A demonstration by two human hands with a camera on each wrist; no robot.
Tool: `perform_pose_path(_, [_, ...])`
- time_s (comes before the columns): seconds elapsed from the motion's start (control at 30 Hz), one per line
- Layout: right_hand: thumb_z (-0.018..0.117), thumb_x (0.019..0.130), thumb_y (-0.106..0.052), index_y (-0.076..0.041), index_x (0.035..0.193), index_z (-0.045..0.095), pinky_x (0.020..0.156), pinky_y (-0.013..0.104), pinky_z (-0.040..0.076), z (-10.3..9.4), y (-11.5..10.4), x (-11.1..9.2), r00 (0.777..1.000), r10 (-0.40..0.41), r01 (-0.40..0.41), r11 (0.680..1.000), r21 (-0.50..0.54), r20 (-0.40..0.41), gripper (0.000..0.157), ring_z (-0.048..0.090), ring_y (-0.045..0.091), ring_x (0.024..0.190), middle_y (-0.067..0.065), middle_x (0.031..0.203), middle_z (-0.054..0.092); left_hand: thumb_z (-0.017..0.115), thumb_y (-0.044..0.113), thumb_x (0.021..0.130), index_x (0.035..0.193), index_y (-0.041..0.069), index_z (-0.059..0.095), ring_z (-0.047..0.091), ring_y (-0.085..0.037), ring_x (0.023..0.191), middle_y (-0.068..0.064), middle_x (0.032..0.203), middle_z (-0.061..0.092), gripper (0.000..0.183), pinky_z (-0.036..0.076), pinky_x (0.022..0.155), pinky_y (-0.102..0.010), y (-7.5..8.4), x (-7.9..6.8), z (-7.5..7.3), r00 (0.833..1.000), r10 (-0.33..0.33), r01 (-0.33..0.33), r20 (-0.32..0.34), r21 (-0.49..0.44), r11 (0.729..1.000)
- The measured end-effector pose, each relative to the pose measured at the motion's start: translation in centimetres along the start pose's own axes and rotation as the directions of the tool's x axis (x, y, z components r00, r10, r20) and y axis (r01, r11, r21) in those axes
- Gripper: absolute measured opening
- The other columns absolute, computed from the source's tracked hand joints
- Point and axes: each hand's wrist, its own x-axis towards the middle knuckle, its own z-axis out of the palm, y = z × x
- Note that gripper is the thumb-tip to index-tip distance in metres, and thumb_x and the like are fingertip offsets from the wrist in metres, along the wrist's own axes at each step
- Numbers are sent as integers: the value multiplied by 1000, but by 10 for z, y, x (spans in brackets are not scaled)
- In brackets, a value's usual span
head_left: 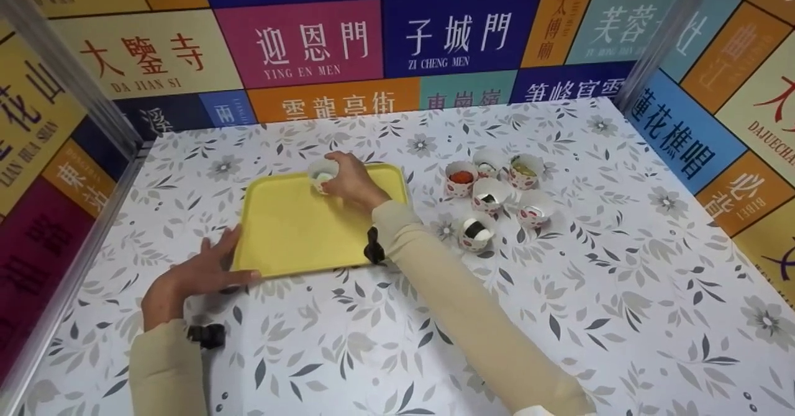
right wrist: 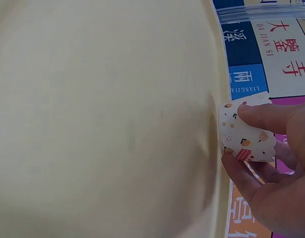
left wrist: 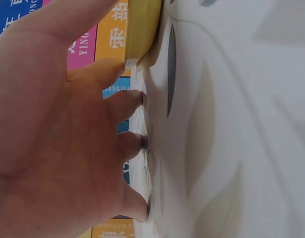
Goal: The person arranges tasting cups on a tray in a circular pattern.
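Note:
A yellow tray (head_left: 298, 230) lies on the table. Over its far edge, left of the middle, my right hand (head_left: 355, 183) pinches a white paper baking cup (head_left: 323, 175) between thumb and fingers; something pale shows inside it. In the right wrist view, the cup (right wrist: 247, 133) has a printed pattern and a scalloped rim, and it is close over the tray's rim. My left hand (head_left: 202, 273) is spread around the tray's near left corner, the thumb along the front edge. The left wrist view shows its fingertips (left wrist: 137, 143) down at the tabletop beside the tray (left wrist: 142, 34).
Several more paper cups stand grouped right of the tray, among them one with orange-red contents (head_left: 461, 178), one with yellow-green contents (head_left: 523, 171) and one with a white food piece banded in black (head_left: 477, 232). Printed panels (head_left: 298, 43) wall the table's back and sides.

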Motion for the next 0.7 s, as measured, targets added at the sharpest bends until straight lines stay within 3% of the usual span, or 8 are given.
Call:
perform_pose_path(0.27, [74, 88, -8, -10, 150, 46, 114, 34, 44, 4, 2, 4, 999, 37, -37, 999, -38, 1, 68, 49, 27, 136, 16, 149, 46, 73, 56, 84, 161, 19, -10, -28, -52, 146, -19, 167, -17, 119, -8, 111, -80, 0, 1, 0, 999, 36, -36, -2, 22, 999])
perform_pose_path(0.47, [73, 87, -6, -7, 150, 44, 112, 32, 45, 7, 3, 6, 1000, 0, 0, 1000, -29, -18, 69, 53, 27, 130, 19, 147, 48, 74, 57, 83, 160, 23, -11, -31, -50, 145, -16, 166, -20, 120, -9, 110, -80, 0, 1, -2, 1000, 19, -19, -1, 8, 1000])
perform_pose_path(0.7, [71, 89, -2, -8, 154, 37, 94, 27, 50, 9, 2, 5, 1000, 8, -8, 1000, 3, -3, 74, 55, 21, 101, 18, 155, 40, 73, 61, 81, 160, 27, -13, -30, -49, 146, -13, 166, -21, 122, -6, 111, -80, 1, 1, -3, 1000, -16, 16, 7, 19, 1000])
